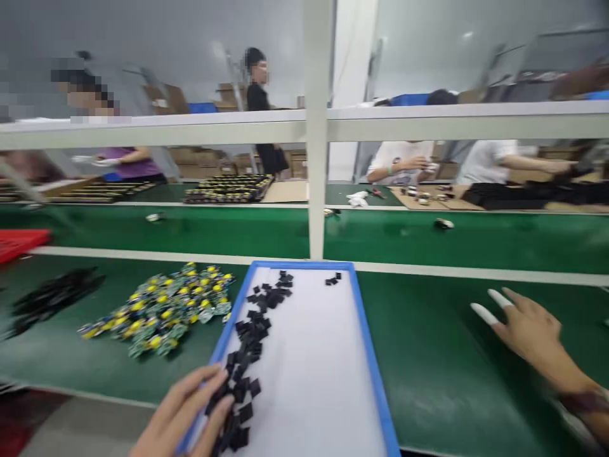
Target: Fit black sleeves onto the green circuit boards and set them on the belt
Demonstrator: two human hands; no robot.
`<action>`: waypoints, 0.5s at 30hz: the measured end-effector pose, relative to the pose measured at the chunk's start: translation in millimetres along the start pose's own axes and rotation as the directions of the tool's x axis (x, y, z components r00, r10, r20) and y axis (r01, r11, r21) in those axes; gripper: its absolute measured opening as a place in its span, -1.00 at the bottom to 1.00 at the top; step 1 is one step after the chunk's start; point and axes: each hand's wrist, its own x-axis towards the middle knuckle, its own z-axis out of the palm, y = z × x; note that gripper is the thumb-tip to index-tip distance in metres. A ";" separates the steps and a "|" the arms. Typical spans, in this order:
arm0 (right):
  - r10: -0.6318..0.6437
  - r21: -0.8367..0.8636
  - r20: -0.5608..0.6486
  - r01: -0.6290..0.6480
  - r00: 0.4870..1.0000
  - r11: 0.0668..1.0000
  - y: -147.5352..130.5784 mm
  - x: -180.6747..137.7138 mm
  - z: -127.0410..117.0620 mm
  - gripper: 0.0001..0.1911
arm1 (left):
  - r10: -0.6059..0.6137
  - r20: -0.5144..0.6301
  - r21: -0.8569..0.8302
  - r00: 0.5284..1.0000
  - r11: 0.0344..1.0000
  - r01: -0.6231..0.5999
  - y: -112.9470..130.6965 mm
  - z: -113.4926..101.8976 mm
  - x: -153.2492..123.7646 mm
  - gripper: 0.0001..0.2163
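Touching black squares (254,331) strung toward one o'clock along the tray (372,355), the nearer left hand (177,409) half-curls, grip indeterminable; the right hand (533,325), at the tray's three o'clock, opens loosely.

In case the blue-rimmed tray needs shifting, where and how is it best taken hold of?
Probably by the right rim of the tray, about midway, coming from the right, where the right hand is. That long, straight edge offers a narrow strip to grip, whereas black pieces crowd the left side, with the left hand at them.
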 end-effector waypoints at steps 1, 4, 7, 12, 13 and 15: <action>-0.067 0.023 0.014 0.067 0.998 0.997 -2.3 2.6 8.4 -0.40 | -0.035 -0.033 0.062 0.999 0.997 0.037 -20.6 -9.1 8.5 -0.73; -0.361 0.173 0.044 0.348 0.932 0.921 -48.5 -7.8 34.2 -0.50 | -0.174 -0.047 0.225 0.984 0.957 0.180 -81.0 -15.9 31.0 -0.65; -0.538 0.373 0.140 0.459 0.831 0.806 -140.4 -32.0 59.3 -0.59 | -0.170 0.013 0.253 0.985 0.954 0.161 -116.5 8.3 50.0 -0.58; -0.698 0.484 0.448 0.506 0.558 0.714 -286.6 -42.3 103.5 -0.75 | -0.017 0.166 0.197 0.986 0.980 -0.017 -117.9 62.4 77.2 -0.72; -0.686 0.472 0.475 0.499 0.551 0.727 -305.4 -38.8 113.5 -0.76 | 0.006 0.184 0.187 0.983 0.982 -0.041 -116.4 68.5 80.5 -0.75; -0.642 0.428 0.516 0.478 0.567 0.767 -332.2 -30.3 133.9 -0.79 | 0.036 0.197 0.170 0.980 0.983 -0.070 -116.0 75.1 84.1 -0.76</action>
